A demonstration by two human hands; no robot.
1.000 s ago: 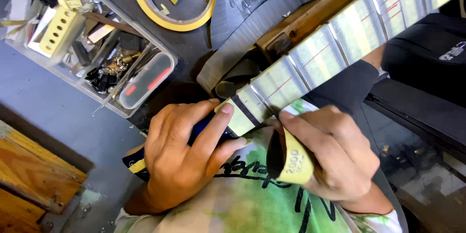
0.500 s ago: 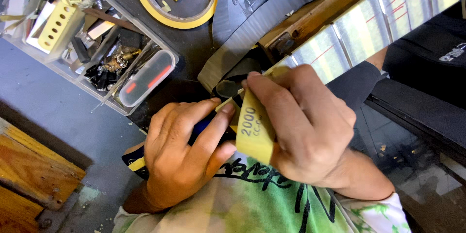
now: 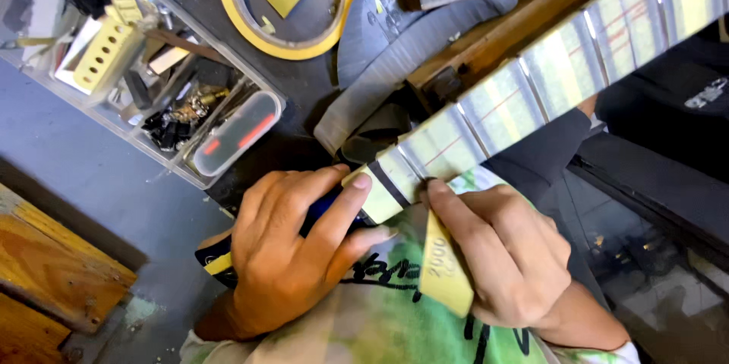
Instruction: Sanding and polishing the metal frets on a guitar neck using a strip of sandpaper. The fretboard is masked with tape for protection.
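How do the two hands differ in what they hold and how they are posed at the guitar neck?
The left hand wraps the blue end of the taped guitar neck, fingers spread flat; the right hand pinches a folded yellow sanding strip, its fingers curled. The left lies over the neck, while the right presses its fingertip at the neck's edge. Both are bare and touch the neck.

The right hand point(image 3: 505, 258) came back down off the end of the taped guitar neck point(image 3: 531, 91), and its folded yellow sandpaper point(image 3: 444, 273) dropped below the neck's edge, forefinger pressed there.

Two hands point(image 3: 296, 258); one tape roll point(image 3: 285, 3)
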